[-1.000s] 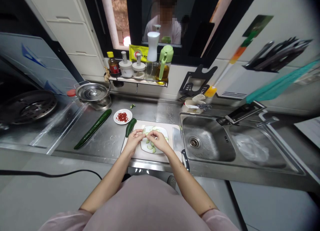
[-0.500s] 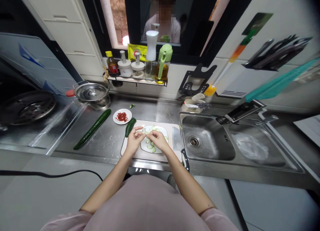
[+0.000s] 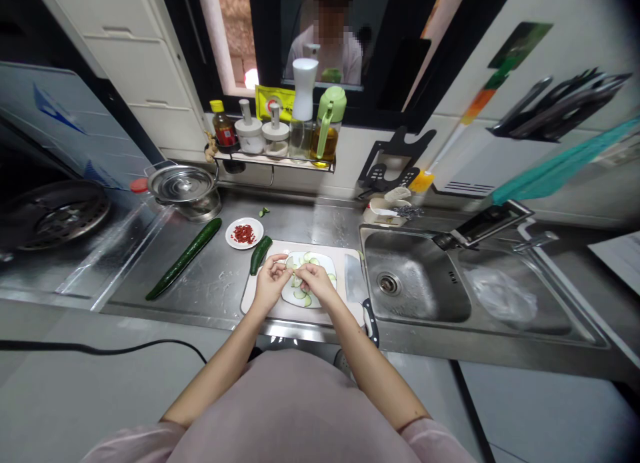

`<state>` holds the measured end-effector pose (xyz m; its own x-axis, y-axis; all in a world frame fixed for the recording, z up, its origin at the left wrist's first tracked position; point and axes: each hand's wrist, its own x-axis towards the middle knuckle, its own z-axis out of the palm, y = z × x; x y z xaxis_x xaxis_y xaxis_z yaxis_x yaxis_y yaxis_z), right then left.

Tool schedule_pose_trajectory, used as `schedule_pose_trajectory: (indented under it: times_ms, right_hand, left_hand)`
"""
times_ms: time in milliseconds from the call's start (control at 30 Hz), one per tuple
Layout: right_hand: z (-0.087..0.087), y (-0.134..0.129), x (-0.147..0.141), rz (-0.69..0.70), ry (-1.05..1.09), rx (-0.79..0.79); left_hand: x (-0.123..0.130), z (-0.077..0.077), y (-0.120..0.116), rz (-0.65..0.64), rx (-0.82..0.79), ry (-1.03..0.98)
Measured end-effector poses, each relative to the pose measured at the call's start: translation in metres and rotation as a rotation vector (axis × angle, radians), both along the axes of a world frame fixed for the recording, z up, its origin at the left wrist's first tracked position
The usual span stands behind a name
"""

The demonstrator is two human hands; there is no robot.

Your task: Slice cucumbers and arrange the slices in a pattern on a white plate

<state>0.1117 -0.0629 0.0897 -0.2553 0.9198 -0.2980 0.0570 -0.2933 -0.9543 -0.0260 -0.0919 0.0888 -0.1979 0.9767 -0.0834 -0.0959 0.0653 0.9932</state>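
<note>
A white plate [image 3: 327, 266] with pale green cucumber slices [image 3: 300, 294] rests on a light cutting board [image 3: 280, 309]. Over the plate, my left hand [image 3: 273, 279] and my right hand [image 3: 315, 279] meet at the fingertips. Both are pinched together on something small that I cannot make out, perhaps a slice. A cut cucumber piece [image 3: 261, 255] lies at the board's upper left corner, and a knife [image 3: 356, 279] at its right side, its dark handle towards me. Farther left are a small dish of red bits [image 3: 244, 234] and a long whole cucumber [image 3: 185, 259].
The sink [image 3: 420, 283] is right of the board, under a faucet [image 3: 480, 226]. A lidded steel pot [image 3: 185, 189] stands at the back left, near a pan [image 3: 60, 213]. Bottles and jars fill a wall rack [image 3: 275, 159]. A plastic bag [image 3: 503, 293] lies in the right basin.
</note>
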Motion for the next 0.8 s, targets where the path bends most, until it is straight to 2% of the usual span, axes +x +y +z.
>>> schedule_pose_trajectory:
  times_ms: [300,533,700,800]
  right_hand:
    - [-0.008,0.005,0.0,-0.005,0.009,-0.093]
    - [-0.013,0.011,0.003,0.008,0.004,-0.212]
    - [-0.022,0.025,0.007,0.074,-0.149,-0.137]
    - [-0.031,0.035,0.009,0.101,-0.284,0.006]
  left_hand:
    - [0.003,-0.002,0.001,0.024,-0.001,0.023]
    - [0.0,-0.02,0.007,0.001,0.002,-0.029]
    - [-0.004,-0.037,0.016,-0.015,-0.065,0.004]
    - [-0.008,-0.048,0.021,-0.028,-0.088,0.081]
